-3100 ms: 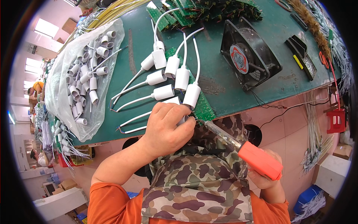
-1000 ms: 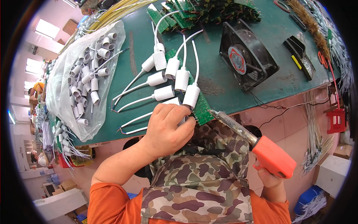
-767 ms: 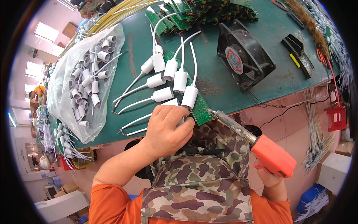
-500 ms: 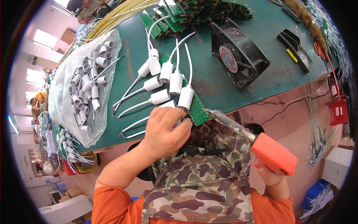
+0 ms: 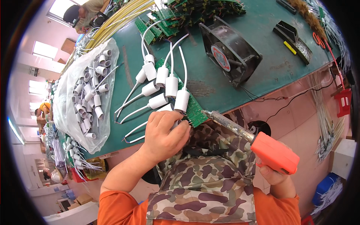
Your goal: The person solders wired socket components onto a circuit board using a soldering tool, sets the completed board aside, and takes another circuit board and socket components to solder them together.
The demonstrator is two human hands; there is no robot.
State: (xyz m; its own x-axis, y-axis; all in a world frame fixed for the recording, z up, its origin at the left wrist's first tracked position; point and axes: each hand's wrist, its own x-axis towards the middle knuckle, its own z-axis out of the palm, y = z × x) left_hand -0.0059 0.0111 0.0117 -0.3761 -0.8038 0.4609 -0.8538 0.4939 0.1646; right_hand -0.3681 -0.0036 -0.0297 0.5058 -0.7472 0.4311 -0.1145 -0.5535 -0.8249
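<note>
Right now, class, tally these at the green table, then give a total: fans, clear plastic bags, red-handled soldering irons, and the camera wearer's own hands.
Black fan: 1
Clear plastic bag: 1
Red-handled soldering iron: 1
Left hand and right hand: 2
Total: 5

Ahead of the right hand (image 5: 276, 177), a black fan (image 5: 221, 59) stands on the counter (image 5: 262, 37), with a black holder (image 5: 283, 30) farther right. A red plastic object (image 5: 342, 102) is ahead and right of that hand.

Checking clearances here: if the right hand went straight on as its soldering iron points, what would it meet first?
Led by the soldering iron, the right hand would probably meet the green circuit board first; depth there is unclear.
</note>
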